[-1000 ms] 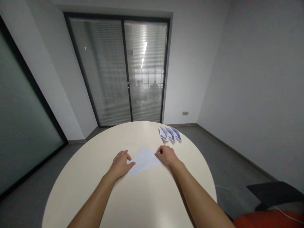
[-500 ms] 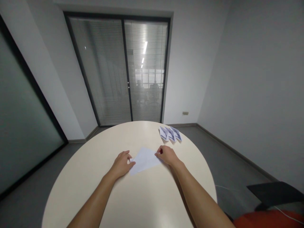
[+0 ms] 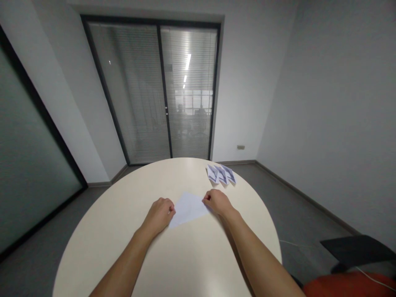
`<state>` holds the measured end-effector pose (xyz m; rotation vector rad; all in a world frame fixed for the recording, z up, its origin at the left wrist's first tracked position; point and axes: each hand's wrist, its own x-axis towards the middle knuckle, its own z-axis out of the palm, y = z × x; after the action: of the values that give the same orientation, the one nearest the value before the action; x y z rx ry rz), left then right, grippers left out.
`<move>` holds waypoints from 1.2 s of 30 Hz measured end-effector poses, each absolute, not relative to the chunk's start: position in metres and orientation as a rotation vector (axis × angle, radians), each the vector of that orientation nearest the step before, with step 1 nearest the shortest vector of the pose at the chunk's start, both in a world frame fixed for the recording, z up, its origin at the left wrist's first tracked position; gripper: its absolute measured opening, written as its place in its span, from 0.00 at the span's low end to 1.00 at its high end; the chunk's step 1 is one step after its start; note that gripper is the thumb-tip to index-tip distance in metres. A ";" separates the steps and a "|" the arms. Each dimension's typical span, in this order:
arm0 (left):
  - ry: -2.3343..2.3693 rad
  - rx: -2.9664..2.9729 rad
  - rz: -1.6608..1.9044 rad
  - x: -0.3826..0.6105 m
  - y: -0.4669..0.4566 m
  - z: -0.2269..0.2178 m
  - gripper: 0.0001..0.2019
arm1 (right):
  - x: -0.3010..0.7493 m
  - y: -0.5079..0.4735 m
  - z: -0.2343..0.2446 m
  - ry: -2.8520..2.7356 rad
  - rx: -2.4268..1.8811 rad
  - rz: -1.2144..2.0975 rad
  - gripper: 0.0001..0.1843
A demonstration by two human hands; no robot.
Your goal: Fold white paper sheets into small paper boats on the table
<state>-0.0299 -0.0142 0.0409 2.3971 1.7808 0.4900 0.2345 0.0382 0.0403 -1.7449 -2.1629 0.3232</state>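
A folded sheet of white paper [image 3: 188, 209] lies on the round table between my hands, its outline running to a peak at the top. My left hand [image 3: 161, 214] is at the paper's left edge, fingers curled in and thumb pinched against them on that edge. At the opposite side, my right hand [image 3: 217, 201] pinches the right corner between thumb and fingertips. Both palms face inward, and the hands cover the paper's two side corners.
Several folded paper pieces [image 3: 221, 175] overlap at the table's far right. The cream round table [image 3: 117, 218] has a curved edge. A chair with a black part [image 3: 359, 251] and red seat [image 3: 346, 286] stands at the lower right. Glass doors [image 3: 151, 90] with blinds are behind.
My left hand's fingers have closed from a spread position into a pinch at the paper's left edge. The right hand and the paper stay nearly in place.
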 end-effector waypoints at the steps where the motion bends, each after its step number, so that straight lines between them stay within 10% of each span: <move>1: 1.777 2.436 0.446 -0.029 -0.016 0.043 0.07 | 0.234 0.038 0.041 -2.172 -1.752 0.310 0.07; 36: 1.843 2.608 0.218 -0.013 -0.029 0.058 0.15 | 0.229 0.037 0.038 -2.185 -1.762 0.145 0.13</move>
<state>-0.0125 -0.0293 0.0581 2.6083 1.8429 0.2185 0.2287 0.0369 0.0383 -1.7623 -2.1851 0.1451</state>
